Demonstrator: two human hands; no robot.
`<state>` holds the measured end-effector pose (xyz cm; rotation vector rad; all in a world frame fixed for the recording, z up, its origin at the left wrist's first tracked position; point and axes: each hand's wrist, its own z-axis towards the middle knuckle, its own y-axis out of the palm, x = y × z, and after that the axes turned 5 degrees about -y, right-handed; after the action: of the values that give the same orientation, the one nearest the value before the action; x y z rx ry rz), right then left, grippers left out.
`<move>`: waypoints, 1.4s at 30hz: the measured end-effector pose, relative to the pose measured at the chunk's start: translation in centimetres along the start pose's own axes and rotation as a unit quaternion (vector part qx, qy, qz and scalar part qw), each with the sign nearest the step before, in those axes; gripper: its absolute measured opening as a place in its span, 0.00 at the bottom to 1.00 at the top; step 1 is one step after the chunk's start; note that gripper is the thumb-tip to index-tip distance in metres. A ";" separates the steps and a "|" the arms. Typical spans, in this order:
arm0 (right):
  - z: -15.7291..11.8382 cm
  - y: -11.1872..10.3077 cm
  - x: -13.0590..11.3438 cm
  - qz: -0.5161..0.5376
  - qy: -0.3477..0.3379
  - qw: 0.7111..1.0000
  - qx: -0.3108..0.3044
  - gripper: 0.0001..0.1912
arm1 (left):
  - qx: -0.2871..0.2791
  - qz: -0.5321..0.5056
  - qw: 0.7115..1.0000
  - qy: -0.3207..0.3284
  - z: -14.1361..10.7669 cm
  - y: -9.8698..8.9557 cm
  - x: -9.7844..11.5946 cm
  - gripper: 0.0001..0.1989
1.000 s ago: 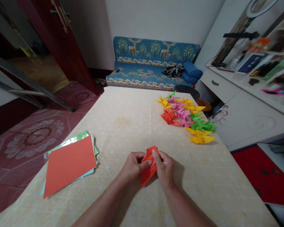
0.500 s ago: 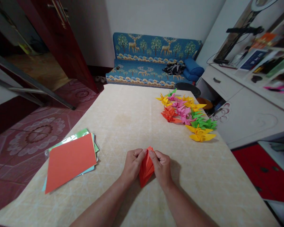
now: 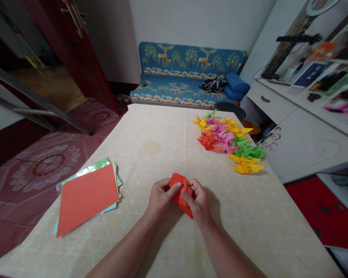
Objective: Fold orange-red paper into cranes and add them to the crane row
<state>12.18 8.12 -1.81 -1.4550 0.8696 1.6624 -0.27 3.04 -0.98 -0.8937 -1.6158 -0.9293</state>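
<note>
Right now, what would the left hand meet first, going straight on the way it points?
The folded red paper, which the left hand is touching; just past it, probably the right hand, though depth is unclear.

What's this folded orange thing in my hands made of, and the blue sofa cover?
The folded orange piece looks like matte paper: crisp creases, flat faces, no gloss. The blue sofa cover seems to be fabric, going by its soft, shineless deer pattern; woven or printed, I can't tell.
</note>
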 end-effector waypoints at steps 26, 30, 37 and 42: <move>-0.3 -0.1 1.1 -0.024 0.055 0.995 -0.083 0.06 | 0.064 -0.015 0.998 0.003 0.2 -0.5 0.1 0.13; -0.4 0.1 1.6 0.006 0.063 0.998 0.012 0.10 | 0.033 -0.065 0.997 -0.010 0.3 -0.1 0.3 0.12; -0.3 0.0 1.1 0.018 0.039 0.999 0.031 0.14 | 0.029 -0.048 0.998 -0.034 0.3 -0.5 -0.3 0.15; -0.3 -0.3 0.7 -0.053 -0.008 0.997 0.052 0.18 | 0.019 -0.040 0.998 -0.037 0.4 -0.5 -0.6 0.14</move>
<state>12.53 8.04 -2.50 -1.3917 0.8428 1.5273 -0.78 3.15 -1.76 -0.8513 -1.7380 -0.9260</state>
